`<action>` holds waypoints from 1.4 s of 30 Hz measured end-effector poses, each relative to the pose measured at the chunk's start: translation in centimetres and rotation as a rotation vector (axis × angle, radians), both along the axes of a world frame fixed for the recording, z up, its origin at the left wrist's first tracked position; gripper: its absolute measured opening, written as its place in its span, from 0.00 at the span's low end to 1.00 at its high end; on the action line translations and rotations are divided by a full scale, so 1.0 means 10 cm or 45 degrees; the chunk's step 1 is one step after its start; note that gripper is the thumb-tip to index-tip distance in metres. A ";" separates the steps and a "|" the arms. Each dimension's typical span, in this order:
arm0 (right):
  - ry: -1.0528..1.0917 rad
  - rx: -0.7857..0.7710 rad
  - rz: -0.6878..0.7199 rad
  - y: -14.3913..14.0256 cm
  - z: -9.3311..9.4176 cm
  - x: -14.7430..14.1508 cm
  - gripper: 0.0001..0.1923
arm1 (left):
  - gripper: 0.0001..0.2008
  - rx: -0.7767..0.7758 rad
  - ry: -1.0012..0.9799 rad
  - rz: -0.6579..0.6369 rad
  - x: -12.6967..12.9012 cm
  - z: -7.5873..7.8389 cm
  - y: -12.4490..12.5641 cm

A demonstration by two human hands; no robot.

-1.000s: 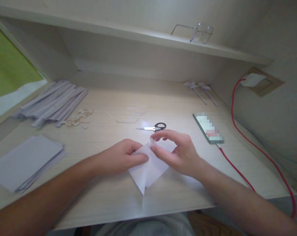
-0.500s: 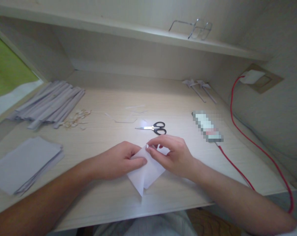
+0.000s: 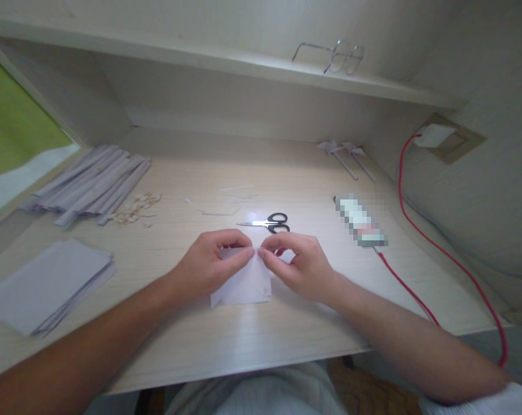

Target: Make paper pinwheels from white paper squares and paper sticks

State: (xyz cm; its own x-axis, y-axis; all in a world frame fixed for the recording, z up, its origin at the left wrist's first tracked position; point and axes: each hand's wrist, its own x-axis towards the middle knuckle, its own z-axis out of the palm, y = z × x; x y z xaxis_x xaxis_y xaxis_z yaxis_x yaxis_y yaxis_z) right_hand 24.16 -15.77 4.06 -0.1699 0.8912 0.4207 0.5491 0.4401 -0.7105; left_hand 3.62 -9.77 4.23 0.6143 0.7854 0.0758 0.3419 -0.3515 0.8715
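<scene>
A white sheet of paper (image 3: pixel 247 282) hangs between my hands near the desk's front, with a crease down from its top edge and a folded lower left corner. My left hand (image 3: pixel 220 259) pinches the top edge between thumb and fingers. Right beside it, my right hand (image 3: pixel 299 262) pinches the same edge, the fingertips of both hands almost meeting. Just beyond my hands lie scissors (image 3: pixel 267 222) with black handles, blades pointing left. Thin paper strips (image 3: pixel 220 212) are scattered behind them.
Rolled paper sticks (image 3: pixel 91 181) are piled at the left, beside small pale pieces (image 3: pixel 137 208). A stack of paper (image 3: pixel 48 282) lies nearer. Two paper pinwheels (image 3: pixel 341 153) are at the back right. A phone (image 3: pixel 360 220) is wired to a red cable (image 3: pixel 410 288). Glasses (image 3: pixel 341 57) rest on the shelf.
The paper has turned from a diamond-like position to a squarer one. My left hand has moved up to the top edge, its fingertips now beside the right hand's.
</scene>
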 end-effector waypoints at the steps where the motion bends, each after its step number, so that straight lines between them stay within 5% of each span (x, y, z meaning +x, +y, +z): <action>1: 0.020 -0.014 0.000 0.00 0.00 0.00 0.03 | 0.09 -0.011 -0.008 0.000 0.00 0.00 0.00; 5: 0.063 -0.036 -0.009 0.01 -0.01 -0.01 0.03 | 0.09 -0.065 -0.046 0.003 -0.01 0.02 -0.01; 15: -0.185 0.286 0.072 0.01 -0.01 0.00 0.05 | 0.09 0.012 -0.002 0.021 0.01 0.02 -0.01; 29: 0.066 -0.021 -0.030 0.03 -0.02 0.02 0.04 | 0.06 -0.041 -0.074 0.021 -0.01 0.05 -0.03; 33: 0.066 -0.003 -0.015 0.03 -0.03 0.01 0.05 | 0.07 0.123 -0.062 -0.046 -0.02 0.02 -0.01; 38: 0.053 -0.067 -0.029 0.02 -0.01 0.01 0.06 | 0.08 0.656 0.049 -0.009 -0.05 0.01 0.01; 42: 0.044 -0.068 -0.036 0.01 -0.01 -0.01 0.05 | 0.09 0.664 0.209 -0.030 -0.07 0.00 0.00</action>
